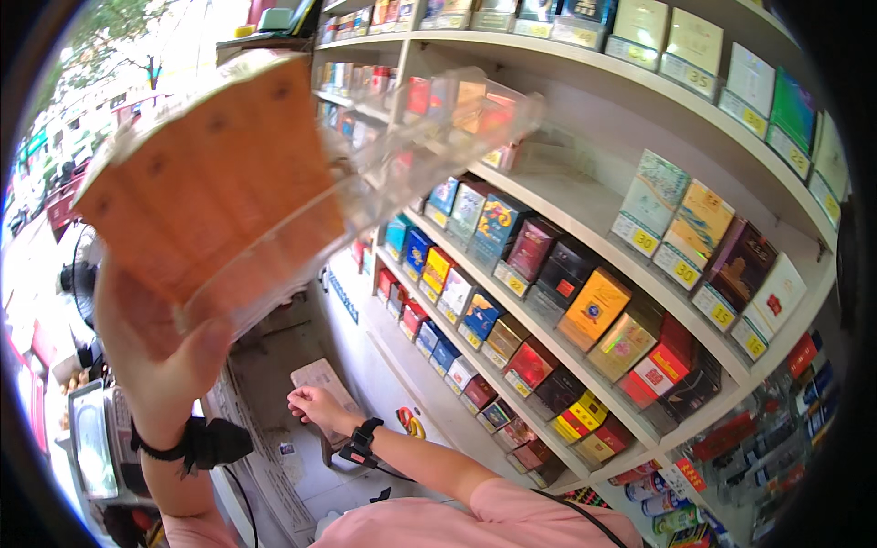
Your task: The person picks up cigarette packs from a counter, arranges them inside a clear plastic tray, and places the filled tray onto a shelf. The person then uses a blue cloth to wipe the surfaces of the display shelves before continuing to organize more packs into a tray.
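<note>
My left hand (pixel 168 370) is raised on the left, gripping a clear plastic display tray (pixel 384 178) from below. Several orange packs (pixel 219 171) stand side by side in it, blurred and close to the camera; they hide part of my fingers. Lower down, my right hand (pixel 316 405) has its fingers curled, and nothing shows in it. Beneath that hand in the view is a small wooden stool (pixel 329 380). Cigarette packs in clear holders with price tags fill the shelves (pixel 548 185) to the right, with a gap on the upper middle shelf.
An orange-and-red looped object (pixel 411 422) lies beside the wall base. Cans (pixel 664 503) and hanging packets (pixel 774 438) are at lower right. A fan (pixel 82 277) stands at left, near a glass-topped device (pixel 96 438). Cables run from straps on both wrists.
</note>
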The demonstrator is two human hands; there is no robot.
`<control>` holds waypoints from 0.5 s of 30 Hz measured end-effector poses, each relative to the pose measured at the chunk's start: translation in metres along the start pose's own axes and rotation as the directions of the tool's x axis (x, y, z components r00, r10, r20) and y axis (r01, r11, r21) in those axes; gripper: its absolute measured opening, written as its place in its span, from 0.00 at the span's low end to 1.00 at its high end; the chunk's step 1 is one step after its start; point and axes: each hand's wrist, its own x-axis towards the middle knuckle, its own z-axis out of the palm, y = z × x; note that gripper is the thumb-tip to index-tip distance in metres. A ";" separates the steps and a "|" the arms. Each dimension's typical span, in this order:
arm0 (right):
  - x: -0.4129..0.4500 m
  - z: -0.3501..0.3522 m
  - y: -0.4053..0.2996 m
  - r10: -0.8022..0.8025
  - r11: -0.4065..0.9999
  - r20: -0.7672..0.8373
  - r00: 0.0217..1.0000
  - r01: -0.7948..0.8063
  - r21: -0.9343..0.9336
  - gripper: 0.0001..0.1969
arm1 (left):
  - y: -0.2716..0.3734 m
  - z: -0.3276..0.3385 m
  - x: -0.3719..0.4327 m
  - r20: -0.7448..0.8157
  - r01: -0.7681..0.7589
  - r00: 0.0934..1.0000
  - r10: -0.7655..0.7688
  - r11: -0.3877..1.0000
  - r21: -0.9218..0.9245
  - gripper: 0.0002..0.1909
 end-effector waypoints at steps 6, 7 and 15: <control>-0.026 0.089 -0.014 -0.133 0.990 0.387 0.912 0.143 0.004 0.08 | 0.024 -0.093 -0.091 -0.322 0.017 0.927 0.192 0.837 0.548 0.44; -0.032 0.095 -0.006 -0.165 0.986 0.434 0.886 0.149 0.069 0.08 | 0.029 -0.094 -0.099 -0.329 0.024 0.920 0.213 0.808 0.589 0.43; -0.092 0.192 0.009 -0.084 0.996 0.605 0.792 0.077 0.037 0.10 | 0.130 -0.134 -0.217 -0.434 0.235 0.848 0.305 0.518 0.822 0.37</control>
